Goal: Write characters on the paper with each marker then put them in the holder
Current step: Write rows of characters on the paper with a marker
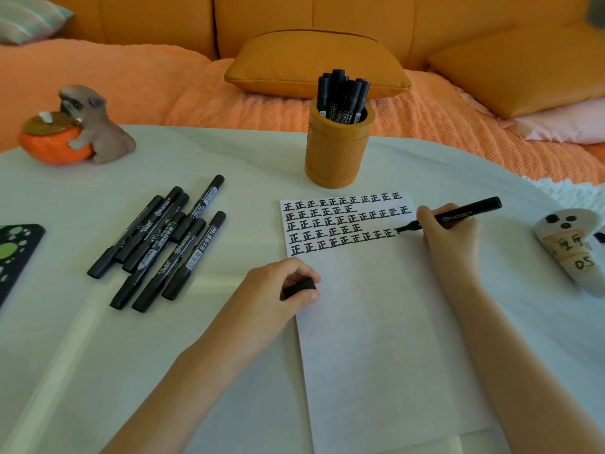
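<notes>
Gripped: cap in the left, marker in the right

Loose markers (pixel 157 244) lie heaped at the left; they look light, stiff and smooth, likely best taken mid-barrel. Left hand (pixel 278 286) curls round a black cap (pixel 299 287) at the paper's (pixel 376 339) edge. Behind stands the holder (pixel 337 152). Right hand (pixel 448 234) pinches the uncapped marker (pixel 465 209) near its nib, tip ending a row.

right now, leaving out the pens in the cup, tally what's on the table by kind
pens: 8 (loose pens 7, held pen 1, in right hand)
pen cap: 1 (in left hand)
cup: 1
paper: 1
toys: 2 (dog, ghost)
dark tray: 1
total: 14
</notes>
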`<action>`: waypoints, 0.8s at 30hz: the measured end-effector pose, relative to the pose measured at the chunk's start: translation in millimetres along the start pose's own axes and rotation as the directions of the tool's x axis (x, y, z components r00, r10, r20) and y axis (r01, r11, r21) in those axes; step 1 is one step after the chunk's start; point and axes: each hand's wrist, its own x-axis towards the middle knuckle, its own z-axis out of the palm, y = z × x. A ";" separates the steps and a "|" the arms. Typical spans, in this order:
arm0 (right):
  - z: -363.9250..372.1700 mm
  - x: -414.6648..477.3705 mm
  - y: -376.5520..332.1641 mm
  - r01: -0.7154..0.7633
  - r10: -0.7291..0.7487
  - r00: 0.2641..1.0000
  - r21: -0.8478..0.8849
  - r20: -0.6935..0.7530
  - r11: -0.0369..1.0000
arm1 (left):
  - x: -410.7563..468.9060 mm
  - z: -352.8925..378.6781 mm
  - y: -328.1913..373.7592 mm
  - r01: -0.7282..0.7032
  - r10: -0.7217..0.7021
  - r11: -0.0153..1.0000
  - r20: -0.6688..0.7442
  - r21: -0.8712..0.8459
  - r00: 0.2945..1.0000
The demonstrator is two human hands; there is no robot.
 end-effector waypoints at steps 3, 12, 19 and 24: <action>0.9 0.0 -0.1 0.005 -0.005 1.000 -0.008 0.010 1.000 | -0.1 0.1 0.2 -0.001 0.001 1.000 -0.001 0.004 1.000; 1.0 1.0 0.1 0.008 -0.007 1.000 -0.037 0.010 0.999 | -0.4 -0.2 0.7 0.005 -0.005 1.000 -0.001 0.004 1.000; 1.0 1.1 0.1 0.020 -0.020 1.000 -0.036 0.003 0.999 | -0.7 -0.2 1.7 0.008 -0.008 1.000 0.001 0.004 1.000; -1.0 0.2 0.6 0.006 -0.006 1.000 -0.005 -0.008 1.000 | -0.6 0.0 1.6 0.008 -0.008 1.000 -0.002 0.012 1.000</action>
